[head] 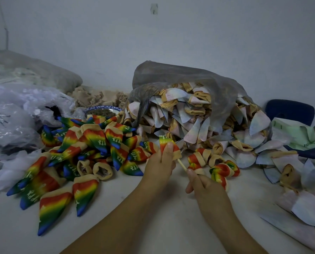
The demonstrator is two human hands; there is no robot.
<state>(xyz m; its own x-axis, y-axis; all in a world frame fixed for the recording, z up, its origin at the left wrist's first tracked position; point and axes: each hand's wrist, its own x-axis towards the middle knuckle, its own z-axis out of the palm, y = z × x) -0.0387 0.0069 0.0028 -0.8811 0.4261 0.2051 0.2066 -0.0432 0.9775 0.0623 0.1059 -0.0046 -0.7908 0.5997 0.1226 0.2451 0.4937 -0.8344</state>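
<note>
Gripping a small rainbow-striped fabric cone with a tan cuff (166,143) between thumb and fingers, the left hand (159,166) holds it just in front of the grey translucent sack (171,74), which spills pale, inside-out cones. The right hand (202,184), close beside the left but apart from it, pinches a thin pale wooden stick (182,165) whose far end enters the cone's cuff. A few crumpled rainbow pieces (217,169) lie in front of the sack, a heap of finished rainbow cones (98,142) lies to its left, a blue-rimmed bowl (101,107) touches its left edge, and a dark blue chair (288,109) stands to its right.
</note>
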